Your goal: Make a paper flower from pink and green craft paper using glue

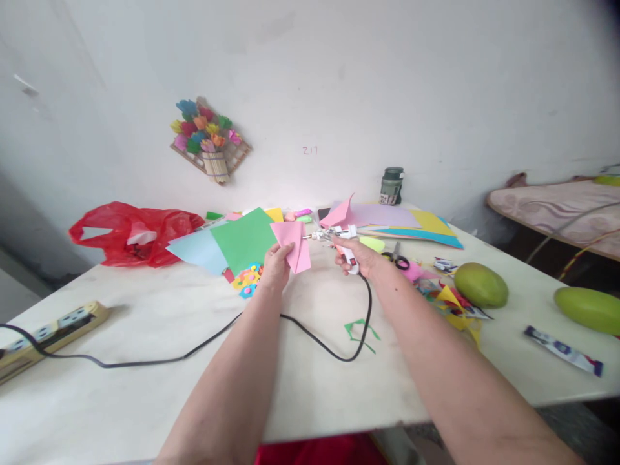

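Observation:
My left hand (278, 263) pinches a folded piece of pink paper (293, 245) upright above the table. In my right hand (357, 256) is a white hot glue gun (349, 259) with a red switch, its fingers wrapped round the handle. The gun's nozzle points left and reaches the right edge of the pink paper; whether they touch is too small to tell. A green sheet (245, 240) lies behind my left hand, over a light blue one (201, 250). Colourful foam flowers (248, 280) are beside my left wrist.
A black cord (194, 352) runs from the power strip (53, 332) across the table. Scissors (396, 258), paper scraps (453, 303), a green fruit (481, 285) and a tube (564, 351) lie right. A red bag (138, 236) sits left; a dark jar (391, 186) stands behind.

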A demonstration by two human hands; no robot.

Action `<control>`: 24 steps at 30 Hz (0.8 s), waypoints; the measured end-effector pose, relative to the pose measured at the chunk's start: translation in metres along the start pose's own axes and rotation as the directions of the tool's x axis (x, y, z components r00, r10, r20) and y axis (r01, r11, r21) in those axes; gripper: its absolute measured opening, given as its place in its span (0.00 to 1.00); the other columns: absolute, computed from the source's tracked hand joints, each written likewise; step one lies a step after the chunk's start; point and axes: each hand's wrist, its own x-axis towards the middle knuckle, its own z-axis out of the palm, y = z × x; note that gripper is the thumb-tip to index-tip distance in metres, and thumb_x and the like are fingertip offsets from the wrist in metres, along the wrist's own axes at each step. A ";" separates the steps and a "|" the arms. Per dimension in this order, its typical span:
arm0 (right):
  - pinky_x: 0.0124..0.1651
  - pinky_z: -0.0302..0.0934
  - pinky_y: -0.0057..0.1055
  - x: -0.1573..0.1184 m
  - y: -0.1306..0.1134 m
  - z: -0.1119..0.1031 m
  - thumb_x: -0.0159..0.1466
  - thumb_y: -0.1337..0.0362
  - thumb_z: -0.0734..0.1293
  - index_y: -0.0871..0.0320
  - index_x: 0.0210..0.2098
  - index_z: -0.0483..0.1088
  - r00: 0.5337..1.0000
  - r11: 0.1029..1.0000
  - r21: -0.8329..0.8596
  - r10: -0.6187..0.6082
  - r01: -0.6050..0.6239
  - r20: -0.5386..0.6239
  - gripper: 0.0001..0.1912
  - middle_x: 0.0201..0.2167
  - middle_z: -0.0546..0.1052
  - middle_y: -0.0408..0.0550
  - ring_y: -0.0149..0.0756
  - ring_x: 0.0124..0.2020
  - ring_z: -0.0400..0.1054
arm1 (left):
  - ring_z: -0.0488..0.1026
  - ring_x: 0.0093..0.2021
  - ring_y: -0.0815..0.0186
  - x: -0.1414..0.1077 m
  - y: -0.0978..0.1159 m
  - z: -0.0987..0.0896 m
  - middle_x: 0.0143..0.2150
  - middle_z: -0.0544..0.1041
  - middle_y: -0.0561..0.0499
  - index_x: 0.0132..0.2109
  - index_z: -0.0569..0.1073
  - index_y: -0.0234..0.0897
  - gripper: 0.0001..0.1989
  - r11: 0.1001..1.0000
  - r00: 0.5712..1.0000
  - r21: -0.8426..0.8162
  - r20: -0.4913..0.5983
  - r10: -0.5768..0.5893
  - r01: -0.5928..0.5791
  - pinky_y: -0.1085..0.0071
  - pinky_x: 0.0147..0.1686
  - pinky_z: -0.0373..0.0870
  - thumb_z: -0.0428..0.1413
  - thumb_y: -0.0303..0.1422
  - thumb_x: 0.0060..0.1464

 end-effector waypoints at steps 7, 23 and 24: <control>0.12 0.56 0.23 -0.002 -0.001 -0.001 0.52 0.47 0.66 0.58 0.24 0.60 0.998 0.999 -0.024 0.038 -0.037 0.047 0.20 0.13 0.65 0.40 0.23 0.10 0.53 | 0.72 0.28 0.68 0.000 0.000 -0.001 0.27 0.75 0.51 0.30 0.72 0.31 0.13 1.000 0.999 0.016 -0.035 0.009 -0.008 0.72 0.33 0.68 0.62 0.31 0.33; 0.13 0.55 0.24 -0.009 -0.006 -0.009 0.54 0.47 0.64 0.59 0.22 0.60 0.998 0.999 0.039 -0.012 0.010 0.060 0.21 0.13 0.65 0.40 0.21 0.09 0.50 | 0.72 0.26 0.69 0.002 0.000 -0.005 0.27 0.76 0.50 0.29 0.72 0.31 0.13 1.000 1.000 -0.012 0.006 0.002 -0.002 0.74 0.31 0.68 0.64 0.30 0.33; 0.13 0.55 0.24 -0.009 -0.005 -0.009 0.54 0.47 0.64 0.59 0.22 0.60 0.999 0.998 0.050 -0.025 0.023 0.036 0.21 0.13 0.65 0.40 0.22 0.09 0.50 | 0.71 0.26 0.69 0.001 0.000 -0.005 0.27 0.76 0.50 0.29 0.73 0.31 0.12 1.000 1.000 -0.010 0.018 -0.006 0.007 0.74 0.31 0.68 0.64 0.30 0.33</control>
